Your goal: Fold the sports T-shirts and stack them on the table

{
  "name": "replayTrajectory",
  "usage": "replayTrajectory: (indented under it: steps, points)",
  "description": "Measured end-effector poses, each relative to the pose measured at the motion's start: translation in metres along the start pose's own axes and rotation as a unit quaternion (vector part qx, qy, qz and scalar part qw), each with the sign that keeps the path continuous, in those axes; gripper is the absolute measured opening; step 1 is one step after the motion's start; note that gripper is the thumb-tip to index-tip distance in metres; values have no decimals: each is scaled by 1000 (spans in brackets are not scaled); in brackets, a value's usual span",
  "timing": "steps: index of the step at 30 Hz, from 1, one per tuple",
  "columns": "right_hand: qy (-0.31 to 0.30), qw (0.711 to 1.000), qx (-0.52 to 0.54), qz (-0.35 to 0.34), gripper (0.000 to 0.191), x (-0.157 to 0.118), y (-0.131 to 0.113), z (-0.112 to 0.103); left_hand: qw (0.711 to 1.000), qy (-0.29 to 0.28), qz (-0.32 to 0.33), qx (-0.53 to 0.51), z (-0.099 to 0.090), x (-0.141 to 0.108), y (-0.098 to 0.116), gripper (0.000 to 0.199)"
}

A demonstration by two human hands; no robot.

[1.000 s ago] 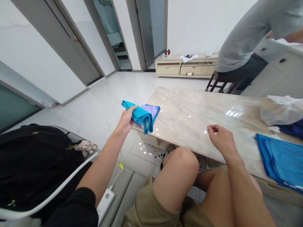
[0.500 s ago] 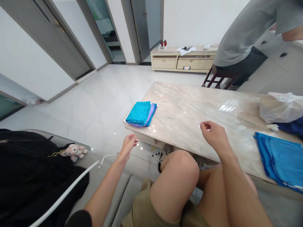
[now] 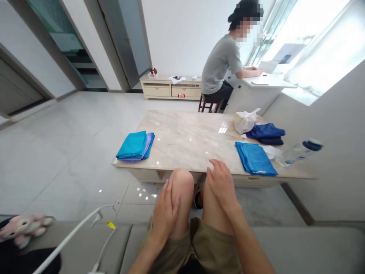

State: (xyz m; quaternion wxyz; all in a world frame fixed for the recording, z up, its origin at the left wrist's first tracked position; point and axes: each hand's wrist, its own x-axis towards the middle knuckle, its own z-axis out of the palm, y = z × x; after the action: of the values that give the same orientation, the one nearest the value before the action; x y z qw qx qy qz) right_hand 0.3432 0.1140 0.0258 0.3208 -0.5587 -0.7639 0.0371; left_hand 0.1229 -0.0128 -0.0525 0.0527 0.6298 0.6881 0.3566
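Drawn back from the marble table [image 3: 185,129], open and empty on bare knees [image 3: 182,184]: left hand [image 3: 167,215], right hand [image 3: 221,186]; folded teal cloth stack [image 3: 132,146] nearer left, long side along the table's edge.

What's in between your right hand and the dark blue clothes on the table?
In the head view, a folded bright blue cloth lies on the marble table, between the right hand and the dark blue cloth.

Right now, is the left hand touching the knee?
Touching. The head view shows the left hand lying against the bare left knee, its fingers pressed along the knee's side with no gap.
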Motion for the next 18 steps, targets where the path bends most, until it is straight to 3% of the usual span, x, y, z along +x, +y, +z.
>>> replayTrajectory:
  steps: [2,3,6,12,18]
  points:
    - [71,997,-5,25,53,-67,1,-22,1000,10,-6,2,-3,4,-7,61]
    - [76,997,-1,29,62,-95,0,-31,1000,13,-10,9,-4,6,-8,61]
    - [65,996,15,67,80,-139,-10,-47,998,25,-10,62,-3,7,6,64]
    - [83,994,-3,76,89,-113,-10,-40,986,10,31,166,10,6,48,87]
    - [70,992,58,90,90,-111,3,-40,982,-48,16,181,2,25,74,79]
